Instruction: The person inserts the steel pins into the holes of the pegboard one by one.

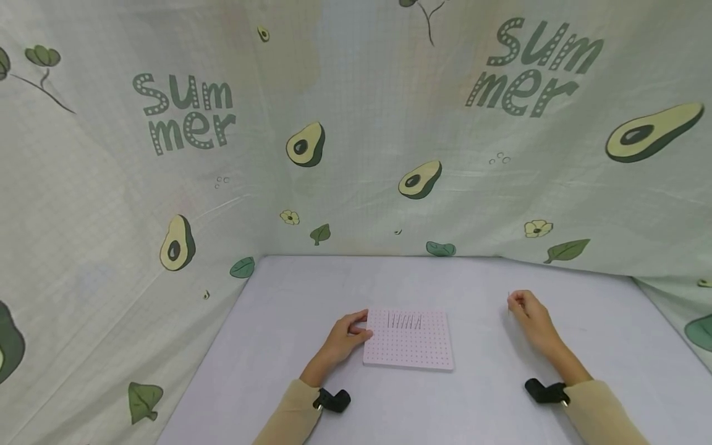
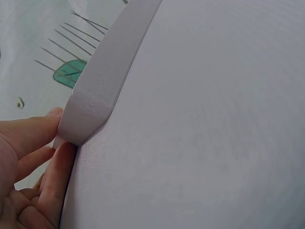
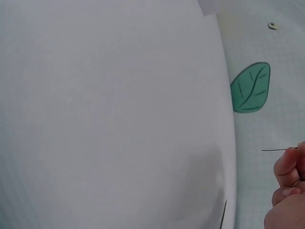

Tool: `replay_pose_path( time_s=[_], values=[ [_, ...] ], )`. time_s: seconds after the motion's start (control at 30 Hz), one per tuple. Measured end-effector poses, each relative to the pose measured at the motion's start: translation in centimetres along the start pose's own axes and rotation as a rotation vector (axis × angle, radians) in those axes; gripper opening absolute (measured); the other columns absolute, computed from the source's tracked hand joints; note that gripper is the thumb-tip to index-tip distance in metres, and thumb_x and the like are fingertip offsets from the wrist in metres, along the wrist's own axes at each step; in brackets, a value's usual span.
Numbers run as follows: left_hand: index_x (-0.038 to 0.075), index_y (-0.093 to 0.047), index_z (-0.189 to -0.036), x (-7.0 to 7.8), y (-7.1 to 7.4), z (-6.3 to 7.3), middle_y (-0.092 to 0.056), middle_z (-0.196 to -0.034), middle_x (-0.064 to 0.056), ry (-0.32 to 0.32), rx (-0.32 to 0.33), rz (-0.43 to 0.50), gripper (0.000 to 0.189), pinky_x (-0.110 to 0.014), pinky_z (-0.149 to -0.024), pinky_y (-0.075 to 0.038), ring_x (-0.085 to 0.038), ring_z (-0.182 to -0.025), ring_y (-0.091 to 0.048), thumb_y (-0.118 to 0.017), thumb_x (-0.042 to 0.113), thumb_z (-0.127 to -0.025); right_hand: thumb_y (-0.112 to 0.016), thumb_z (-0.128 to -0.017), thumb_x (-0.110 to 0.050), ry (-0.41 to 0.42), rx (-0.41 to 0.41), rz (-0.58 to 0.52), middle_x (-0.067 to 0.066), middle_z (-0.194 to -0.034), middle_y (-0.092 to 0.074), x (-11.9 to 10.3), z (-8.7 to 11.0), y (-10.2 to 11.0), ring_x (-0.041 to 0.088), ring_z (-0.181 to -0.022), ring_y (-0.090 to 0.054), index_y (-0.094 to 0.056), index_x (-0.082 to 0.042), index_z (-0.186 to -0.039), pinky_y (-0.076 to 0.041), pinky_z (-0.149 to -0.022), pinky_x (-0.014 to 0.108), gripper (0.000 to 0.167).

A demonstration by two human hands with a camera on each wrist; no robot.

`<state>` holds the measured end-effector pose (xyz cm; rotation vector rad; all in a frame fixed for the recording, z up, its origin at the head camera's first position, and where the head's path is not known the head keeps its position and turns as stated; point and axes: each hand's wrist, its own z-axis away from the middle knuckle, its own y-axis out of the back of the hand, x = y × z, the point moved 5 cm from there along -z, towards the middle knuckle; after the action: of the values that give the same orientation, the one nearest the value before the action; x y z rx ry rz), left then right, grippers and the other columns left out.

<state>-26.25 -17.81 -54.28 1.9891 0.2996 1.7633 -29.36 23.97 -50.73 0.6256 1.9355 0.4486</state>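
A pale pink board [image 1: 408, 352] dotted with rows of small holes lies flat on the table. Several thin needles [image 1: 404, 321] stand in a row near its far edge; the left wrist view shows them jutting from the board's face, two of them crossing. My left hand [image 1: 339, 340] grips the board's left side at its far corner, with fingertips [image 2: 62, 160] against the edge. To the right of the board and apart from it, my right hand [image 1: 534, 318] pinches a single needle [image 3: 274, 150] between thumb and finger, its thin tip sticking out.
The white tabletop [image 1: 311, 284] meets a hanging cloth [image 1: 356, 204] printed with avocados and leaves at the back and sides. Each wrist wears a black camera mount [image 1: 334, 402]. A thin dark line [image 3: 223, 214], possibly another needle, shows near the table edge in the right wrist view.
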Motion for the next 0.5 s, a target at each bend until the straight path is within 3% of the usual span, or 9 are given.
replay_pose_path(
  time_s=[0.5],
  values=[
    [0.000,-0.051,-0.143,0.3,0.3,0.7,-0.058,-0.130,-0.015,-0.006,-0.019,0.032,0.057,-0.024,-0.078,-0.046,-0.019,-0.097,-0.059,-0.072,0.015,-0.093,-0.057,-0.100,-0.004,-0.022,-0.045,-0.094,0.011,-0.086,-0.067,-4.3,0.5,-2.4,-0.005,-0.084,-0.054,-0.056,0.004,-0.099,-0.037,-0.073,0.006,0.008]
  ],
)
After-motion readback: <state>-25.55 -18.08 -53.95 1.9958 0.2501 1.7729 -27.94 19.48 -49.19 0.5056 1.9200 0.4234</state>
